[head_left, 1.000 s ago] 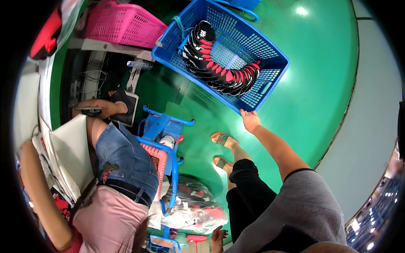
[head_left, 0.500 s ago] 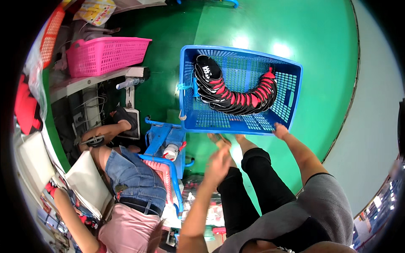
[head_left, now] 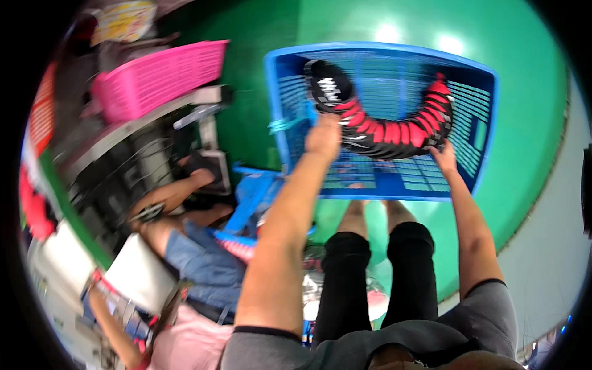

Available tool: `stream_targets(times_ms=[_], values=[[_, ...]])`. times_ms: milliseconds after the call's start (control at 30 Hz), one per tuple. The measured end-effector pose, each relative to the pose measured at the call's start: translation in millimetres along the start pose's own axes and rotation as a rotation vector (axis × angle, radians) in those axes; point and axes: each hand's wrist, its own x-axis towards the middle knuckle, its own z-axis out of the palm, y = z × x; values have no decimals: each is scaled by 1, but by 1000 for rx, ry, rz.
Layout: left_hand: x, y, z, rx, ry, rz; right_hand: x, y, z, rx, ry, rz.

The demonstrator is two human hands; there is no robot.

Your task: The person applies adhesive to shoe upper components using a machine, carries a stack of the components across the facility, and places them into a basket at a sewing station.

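A curved row of nested black-and-red fabric pieces (head_left: 382, 132), with white lettering on the left end piece, lies inside a blue plastic basket (head_left: 394, 196). My left hand (head_left: 324, 137) is closed on the row near its left end; the fingertips are tucked behind the pieces and slightly blurred. At the lower right end, my right hand (head_left: 443, 158) grips the row's edge, its fingers partly hidden. Both forearms reach over the basket's near side. Light-blue cord (head_left: 283, 125) is tied to the basket's left rim.
A pink basket (head_left: 163, 77) stands on a bench at the left. Below it, a co-worker in denim shorts (head_left: 206, 262) sits beside a blue metal-framed stool (head_left: 253, 197). Green floor (head_left: 524, 123) surrounds the blue basket, with a grey strip (head_left: 552, 240) along the right.
My left hand has moved up from over my legs onto the row's left end. My right hand has left the basket's near rim for the row's right end. The basket appears larger.
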Motion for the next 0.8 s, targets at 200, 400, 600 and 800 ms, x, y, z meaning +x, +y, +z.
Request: stream_targets(times_ms=[200, 400, 600, 800], values=[[-109, 82, -27, -28, -234, 35, -114, 2, 12, -155, 10, -141], [-174, 156, -78, -424, -212, 30, -149, -49, -26, -96, -75, -40], [-249, 192, -129, -493, -87, -89, -165, -135, -94, 34, -316, -145], [-354, 213, -176, -730, 244, -35, -188, -202, -178, -58, -555, -186]])
